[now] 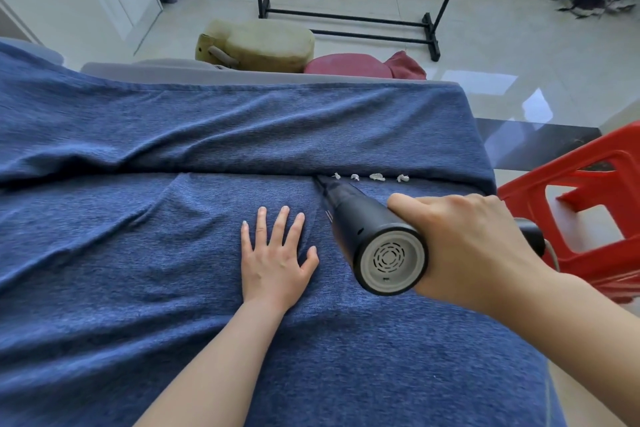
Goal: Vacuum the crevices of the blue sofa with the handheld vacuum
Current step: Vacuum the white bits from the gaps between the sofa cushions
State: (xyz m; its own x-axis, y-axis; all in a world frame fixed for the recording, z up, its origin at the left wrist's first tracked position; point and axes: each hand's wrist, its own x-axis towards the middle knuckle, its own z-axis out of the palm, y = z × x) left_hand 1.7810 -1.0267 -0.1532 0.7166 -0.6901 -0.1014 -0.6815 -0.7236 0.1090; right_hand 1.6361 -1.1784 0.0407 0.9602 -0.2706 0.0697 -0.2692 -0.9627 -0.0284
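Blue, nubby fabric covers the sofa (138, 253), which fills most of the head view, its seat meeting the backrest along a crevice (242, 173) that runs straight across. That crevice serves as the landmark for everything else. The handheld vacuum (367, 229), black with a pale vented rear cap, slants up from the seat side so that its narrow nozzle tip touches the crevice. Just right of the tip, four small white scraps (376, 177) lie in a row along the same line.

The right hand (467, 246) has a closed grip around the vacuum's handle on the seat side of the crevice, thumb lying forward on the body. The left hand (277, 253) rests flat on the seat cushion below the crevice and just left of the vacuum, its grip open, fingers straight and spread, holding nothing.

Beyond the crevice, past the top of the backrest, a yellowish cushion (256, 45) and a dark red cushion (346, 68) sit on the pale tiled floor (485, 45), with a black garment rack (346, 17) farther back. Off the right end of the crevice stands a red plastic stool (571, 191).
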